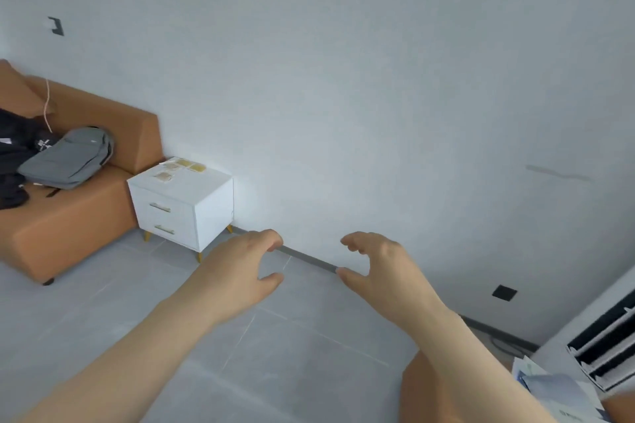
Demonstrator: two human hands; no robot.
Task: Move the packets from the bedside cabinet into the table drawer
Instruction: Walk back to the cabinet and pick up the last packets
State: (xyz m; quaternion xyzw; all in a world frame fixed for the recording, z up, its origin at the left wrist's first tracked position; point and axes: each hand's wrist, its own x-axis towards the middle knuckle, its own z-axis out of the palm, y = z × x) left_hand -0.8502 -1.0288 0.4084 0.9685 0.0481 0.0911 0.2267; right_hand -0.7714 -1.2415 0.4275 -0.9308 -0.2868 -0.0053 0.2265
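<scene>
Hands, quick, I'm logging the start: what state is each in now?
Left hand: open, loosely curled, holding nothing.
Right hand: open, loosely curled, holding nothing.

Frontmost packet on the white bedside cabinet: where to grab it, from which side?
Pinch the frontmost packet at its edge nearest the drawer fronts, coming down from above on the drawer side of the bedside cabinet. It lies flat and thin on the top, so nothing to wrap; the wall backs the far side. Left hand and right hand are empty; either likely works.
</scene>
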